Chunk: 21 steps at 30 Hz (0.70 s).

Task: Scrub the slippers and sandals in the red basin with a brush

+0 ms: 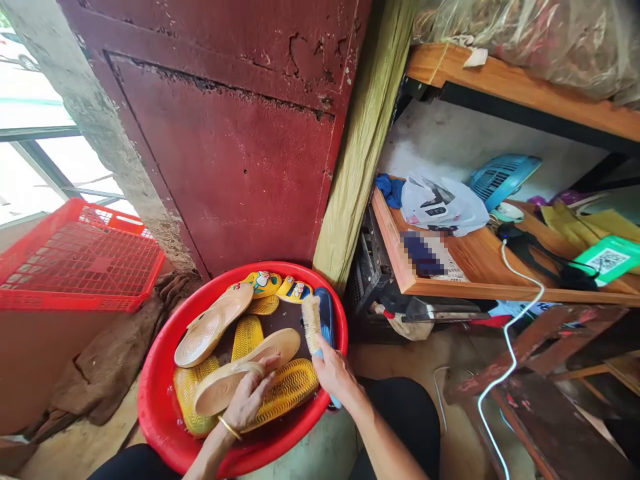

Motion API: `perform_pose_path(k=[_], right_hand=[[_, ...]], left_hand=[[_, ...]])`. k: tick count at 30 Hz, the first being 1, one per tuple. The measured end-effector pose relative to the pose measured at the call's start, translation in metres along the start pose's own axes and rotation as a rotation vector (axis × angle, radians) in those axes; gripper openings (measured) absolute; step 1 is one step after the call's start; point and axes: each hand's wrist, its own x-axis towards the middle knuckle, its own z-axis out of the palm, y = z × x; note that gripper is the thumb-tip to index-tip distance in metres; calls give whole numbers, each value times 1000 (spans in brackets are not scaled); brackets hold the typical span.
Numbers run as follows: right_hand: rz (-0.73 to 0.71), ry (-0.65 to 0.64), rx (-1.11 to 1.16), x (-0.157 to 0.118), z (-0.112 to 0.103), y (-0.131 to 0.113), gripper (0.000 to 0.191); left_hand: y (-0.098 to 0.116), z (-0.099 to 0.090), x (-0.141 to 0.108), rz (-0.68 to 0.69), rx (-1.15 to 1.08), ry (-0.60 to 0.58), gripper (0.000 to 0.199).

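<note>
My left hand (249, 399) grips a beige slipper (220, 392) at its strap, with the thumb and fingers around it. The slipper is tilted over the yellow soles in a red basin (154, 427). In my right hand (334, 371) is a scrubbing brush (312, 325), held by its blue handle, bristles up near the basin's right side. A second beige slipper (213, 327) lies at the left. Yellow slippers (293, 387), some with cartoon figures, and a dark blue slipper (325, 317) lie around them. Dark water shows between the footwear.
A red plastic crate (85, 257) stands at the left beside brown sacking (107, 373). Behind the basin is a dark red door (235, 160). At the right, a wooden shelf (480, 260) holds a bag and a blue fan (505, 177); a white cable (500, 377) hangs down.
</note>
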Motion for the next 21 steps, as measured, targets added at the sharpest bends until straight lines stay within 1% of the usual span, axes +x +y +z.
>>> perform_pose_path(k=[2, 4, 6, 7, 8, 10, 12, 14, 16, 18, 21], right_hand=[[-12, -49, -61, -9, 17, -13, 55], [-64, -99, -111, -19, 37, -31, 56], [-126, -122, -130, -28, 53, -45, 60], [-153, -127, -127, -31, 56, -49, 62], [-176, -130, -125, -33, 57, -50, 63], [-177, -129, -149, -33, 50, -43, 60], [-129, -126, -207, -29, 37, -29, 56], [-48, -102, -259, -23, 27, -18, 57], [-12, -91, -280, -21, 23, -16, 59], [-77, -139, -291, -23, 25, -24, 59], [-258, -273, -318, -32, 29, -36, 55]], left_hand=[[-16, 0, -3, -3, 40, -9, 30], [-30, -2, -6, -41, 54, -42, 37], [-38, -5, -7, -74, 47, -39, 41], [-40, -5, -7, -77, 47, -28, 40], [-41, -5, -7, -68, 52, -16, 38], [-41, -3, -7, -20, 62, -10, 33], [-40, -1, -7, 40, 68, -21, 29], [-42, 0, -7, 85, 81, -30, 28], [-48, -1, -6, 108, 120, -37, 27], [-58, -5, -5, 130, 208, -41, 27], [-72, -10, -3, 178, 410, -53, 28]])
